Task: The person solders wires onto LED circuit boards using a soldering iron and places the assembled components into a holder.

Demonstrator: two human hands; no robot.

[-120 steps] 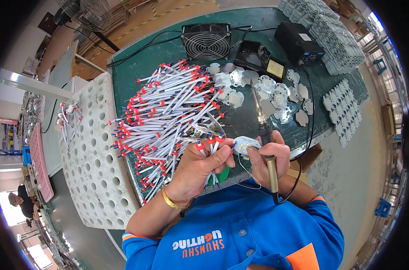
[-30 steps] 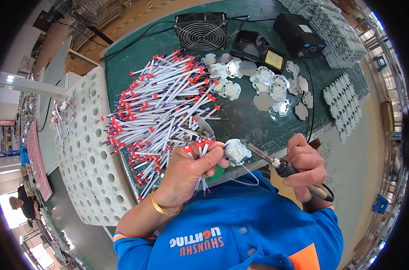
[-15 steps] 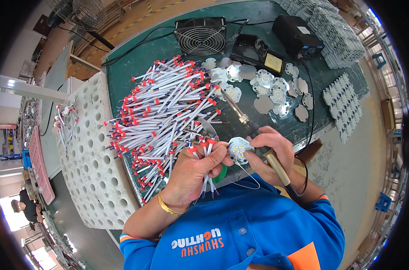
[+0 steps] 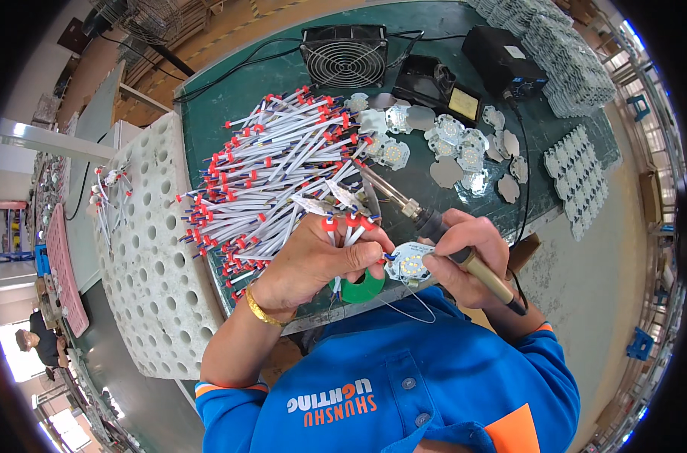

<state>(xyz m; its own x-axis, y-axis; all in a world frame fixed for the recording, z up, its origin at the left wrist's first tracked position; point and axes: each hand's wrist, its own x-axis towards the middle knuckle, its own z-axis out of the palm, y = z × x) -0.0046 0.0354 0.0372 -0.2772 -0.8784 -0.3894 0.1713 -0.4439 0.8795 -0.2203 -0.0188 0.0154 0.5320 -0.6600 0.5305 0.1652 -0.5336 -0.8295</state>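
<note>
While left grip (image 4: 330, 257) clasps red-collared wires (image 4: 351, 220), right grip (image 4: 473, 257) pinches a board (image 4: 413, 263); it's pale, yellow-dotted.

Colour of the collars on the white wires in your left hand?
Red; the collars show best in the head view.

Cable leads (image 4: 275, 177): white sheaths, red collars, blue wire ends; held LED board (image 4: 413, 264) white, dotted with yellow LEDs; soldering iron (image 4: 432, 226) silver along the barrel, black at the grip, brassy gold at the handle. Workbench (image 4: 415, 19) dark green, flat ring (image 4: 366, 290) brighter green, sponge (image 4: 464, 103) yellow, fan (image 4: 345, 63) black with concentric silver rings. Foam block (image 4: 141, 291) off-white, patterned with rows of round holes; shirt (image 4: 283, 366) blue, orange-trimmed; bracelet (image 4: 262, 310) gold.
</note>
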